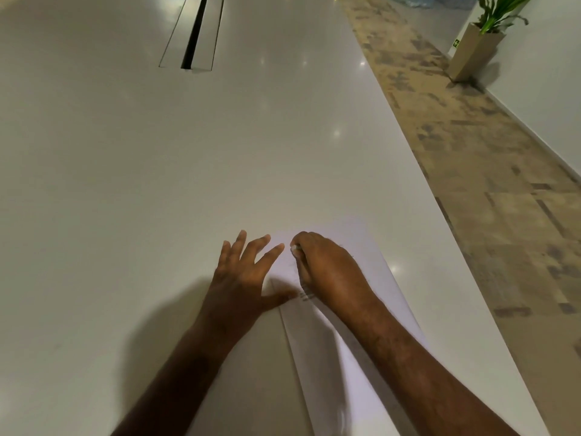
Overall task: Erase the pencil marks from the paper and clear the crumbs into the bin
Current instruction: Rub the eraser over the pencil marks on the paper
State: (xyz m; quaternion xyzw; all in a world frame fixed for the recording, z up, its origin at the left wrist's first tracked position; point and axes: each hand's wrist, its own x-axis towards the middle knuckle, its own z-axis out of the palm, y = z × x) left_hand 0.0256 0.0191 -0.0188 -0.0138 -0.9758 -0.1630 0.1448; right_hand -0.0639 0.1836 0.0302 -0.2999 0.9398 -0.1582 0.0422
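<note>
A white sheet of paper (323,357) lies on the white table near its right edge. Faint pencil marks (305,296) show on it between my two hands. My left hand (243,278) lies flat with fingers spread, pressing the paper's left edge, thumb over the sheet. My right hand (327,269) is curled over the paper and pinches a small white eraser (295,248), whose tip peeks out at the fingertips and touches the sheet. No bin is in view.
The long white table (157,168) stretches ahead, with a cable slot (195,33) set in it at the far end. Its right edge runs diagonally beside a patterned carpet floor (503,184). A potted plant (484,36) stands by the wall at top right.
</note>
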